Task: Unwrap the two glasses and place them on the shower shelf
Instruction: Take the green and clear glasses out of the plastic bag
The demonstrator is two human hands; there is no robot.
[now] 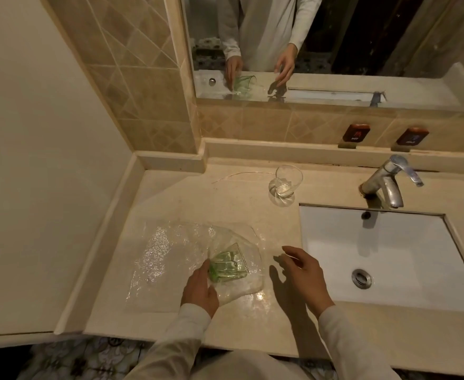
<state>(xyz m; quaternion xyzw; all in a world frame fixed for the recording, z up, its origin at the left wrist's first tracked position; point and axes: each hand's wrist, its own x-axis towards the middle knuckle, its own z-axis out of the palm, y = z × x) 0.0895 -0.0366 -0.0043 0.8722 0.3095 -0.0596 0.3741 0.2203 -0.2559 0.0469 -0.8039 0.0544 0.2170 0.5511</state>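
So the left hand (199, 287) has its fingers curled around the base of a green-tinted clear glass tumbler (228, 266), which is tipped on its side with the open mouth pointing away from the palm, up and to the right. It's a proper hold on the bottom end, thumb on the near side. The glass is lying on a crinkly sheet of clear bubble wrap (168, 259) that's spread flat on the beige marble counter (225, 193), most of the sheet stretching out to the left of the grip, a bit of it poking out past the glass mouth on the far side too.

The right hand (303, 275) is just to the right of the held glass, not touching it, fingers spread loosely and holding nothing. It hovers over the counter, casting a shadow right under it.

Well beyond both hands, further back on the counter, a second clear round drinking glass (285, 182) stands upright with no wrap on it. To the right of the free hand is the white rectangular sink basin (389, 250) with a chrome faucet (387, 182) behind it. The wall mirror (335, 45) above reflects both hands and the green glass.
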